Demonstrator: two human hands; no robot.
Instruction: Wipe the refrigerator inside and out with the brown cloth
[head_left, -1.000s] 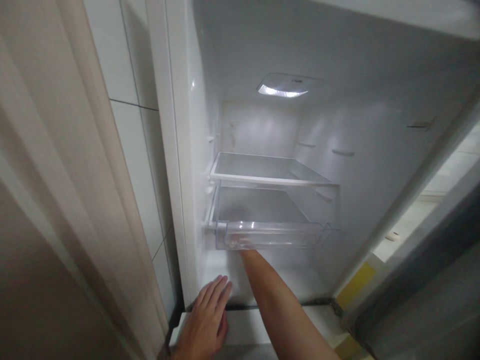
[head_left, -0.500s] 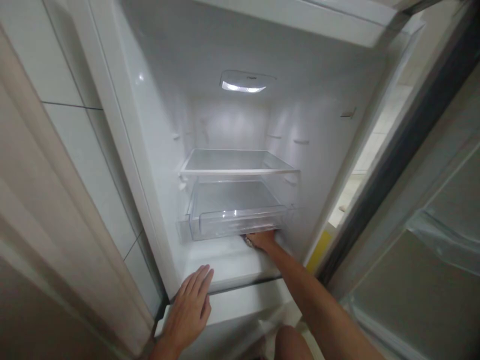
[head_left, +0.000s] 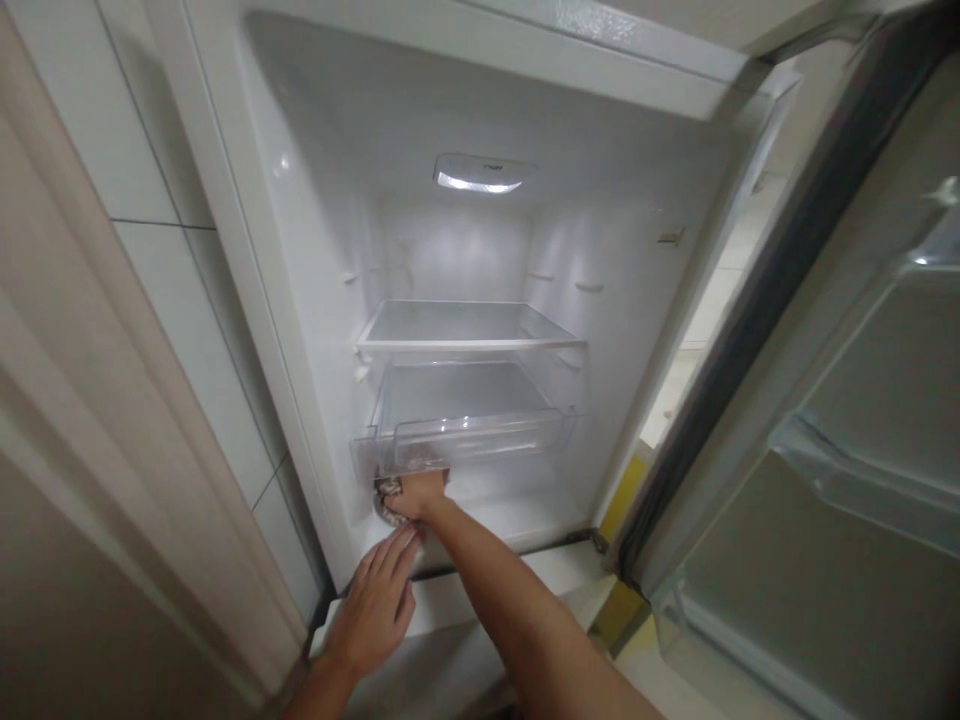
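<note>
My right hand (head_left: 420, 494) is closed on a crumpled patterned cloth (head_left: 388, 508) at the left side of the fridge's floor (head_left: 495, 500). It presses the cloth low down, below the front of the clear drawer (head_left: 480, 432), and part of the hand shows through the plastic. Close by, my left hand (head_left: 376, 608) lies flat on the front edge of the fridge, fingers stretched out and holding nothing. Its fingertips almost meet the right hand and the cloth; whether they touch I cannot tell.
A glass shelf (head_left: 465, 325) sits above the drawer, under a lit lamp (head_left: 480, 180). On the right the fridge door (head_left: 862, 400) stands open, with clear bins on its inner side. A tiled wall (head_left: 180, 330) and a beige door frame (head_left: 112, 330) run along the left.
My right hand has swept the cloth from the right side of the fridge floor to the left. The left hand has stayed nearly in place, and the view has shifted slightly.
</note>
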